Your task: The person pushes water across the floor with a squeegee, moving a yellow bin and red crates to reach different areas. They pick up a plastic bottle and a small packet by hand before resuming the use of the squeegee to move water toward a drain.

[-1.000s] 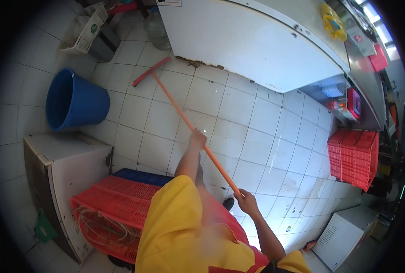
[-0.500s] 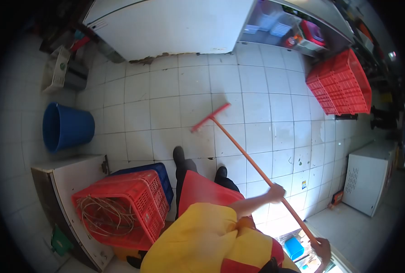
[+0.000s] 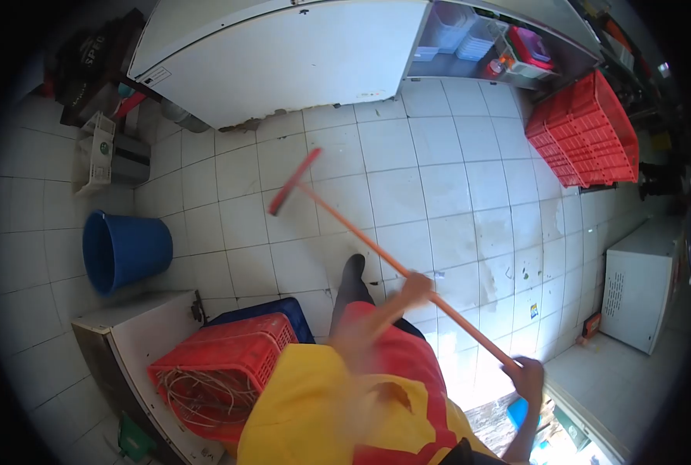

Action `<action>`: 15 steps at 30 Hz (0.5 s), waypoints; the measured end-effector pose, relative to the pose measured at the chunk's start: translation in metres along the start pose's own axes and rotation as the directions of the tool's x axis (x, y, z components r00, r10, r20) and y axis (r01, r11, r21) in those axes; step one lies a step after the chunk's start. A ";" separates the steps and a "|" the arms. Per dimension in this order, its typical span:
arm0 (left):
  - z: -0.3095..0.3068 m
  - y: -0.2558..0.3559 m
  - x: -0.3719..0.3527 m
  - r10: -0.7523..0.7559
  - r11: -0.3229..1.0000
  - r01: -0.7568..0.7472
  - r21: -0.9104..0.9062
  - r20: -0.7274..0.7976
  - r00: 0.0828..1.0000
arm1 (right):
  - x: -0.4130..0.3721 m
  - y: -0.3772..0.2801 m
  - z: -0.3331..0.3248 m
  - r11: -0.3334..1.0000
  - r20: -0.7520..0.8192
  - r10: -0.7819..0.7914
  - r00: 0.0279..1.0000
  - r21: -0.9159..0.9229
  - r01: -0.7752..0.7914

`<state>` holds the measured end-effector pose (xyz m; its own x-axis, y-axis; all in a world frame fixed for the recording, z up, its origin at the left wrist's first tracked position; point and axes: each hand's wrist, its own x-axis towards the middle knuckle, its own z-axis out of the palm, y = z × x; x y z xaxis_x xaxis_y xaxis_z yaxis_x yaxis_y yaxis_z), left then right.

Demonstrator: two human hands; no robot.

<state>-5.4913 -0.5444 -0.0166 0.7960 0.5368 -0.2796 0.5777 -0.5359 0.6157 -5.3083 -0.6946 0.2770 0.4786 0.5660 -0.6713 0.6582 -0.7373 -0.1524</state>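
Note:
A floor squeegee (image 3: 369,242) with a long orange handle slants across the view, its red head (image 3: 294,183) down on the white tiles ahead and to the left. My left hand (image 3: 418,287) is closed round the middle of the handle. Near the handle's upper end, on the right, my right hand (image 3: 525,377) is also wrapped round it. My left forearm is blurred and crosses in front of my yellow and red clothing. A dark boot (image 3: 353,267) stands on the floor behind the squeegee head.
A blue bucket (image 3: 140,246) is at left. Below it are a red crate (image 3: 229,345) holding tangled cord and a dark blue crate (image 3: 295,318). A white cabinet (image 3: 283,70) stands along the far side. Red crates (image 3: 574,139) and a white box-shaped appliance (image 3: 640,291) are on the right.
The squeegee head has swung left and slightly farther away, turning more upright in view. Both hands have shifted left and up with the handle. The camera view has also shifted.

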 end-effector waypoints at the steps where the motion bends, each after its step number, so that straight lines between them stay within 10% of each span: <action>1: -0.009 -0.057 -0.009 0.015 0.998 -0.010 0.059 -0.068 0.998 | 0.037 -0.013 0.031 0.941 -0.100 -0.328 0.939 -0.115 0.317; 8: -0.050 -0.348 -0.039 -0.400 0.730 0.413 0.545 -0.148 0.904 | 0.232 -0.205 0.180 0.855 0.088 -0.506 0.858 -0.079 0.512; 15: 0.000 -0.356 0.016 -0.540 0.677 0.409 0.612 0.036 0.841 | 0.325 -0.133 0.233 0.924 0.243 -0.382 0.892 0.103 0.368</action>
